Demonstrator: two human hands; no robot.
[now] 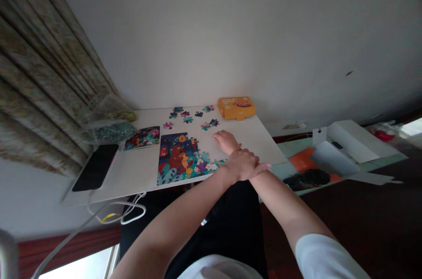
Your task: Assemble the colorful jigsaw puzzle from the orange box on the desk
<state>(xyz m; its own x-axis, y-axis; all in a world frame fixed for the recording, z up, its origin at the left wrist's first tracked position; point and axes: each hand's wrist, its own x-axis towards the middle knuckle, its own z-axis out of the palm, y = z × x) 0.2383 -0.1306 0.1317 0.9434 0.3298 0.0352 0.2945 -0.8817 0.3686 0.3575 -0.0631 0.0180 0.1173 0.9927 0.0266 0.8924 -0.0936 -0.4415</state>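
Observation:
My left hand (pixel 243 165) is wrapped round my right wrist, its thumb lying across the forearm. Just beyond it, my right hand (pixel 227 141) rests low over the white table, fingers loosely extended and nothing visible in them. To their left lies a partly assembled jigsaw puzzle (pixel 180 158) with a bear and rabbits; its right side is stepped and unfinished-edged. Loose puzzle pieces (pixel 187 119) are scattered behind it, several of them joined in small clusters. A pair of pieces (pixel 210 125) lies nearest to my right hand. A printed picture card (pixel 145 137) sits left of the puzzle.
An orange puzzle box (pixel 236 108) stands at the back right of the white table (pixel 263 138), against the wall. A black phone (pixel 96 167) and a clear plastic bag (pixel 107 127) occupy the left end. White cables hang in front. To the right, an opened white box (pixel 334 156) stands on a lower glass surface.

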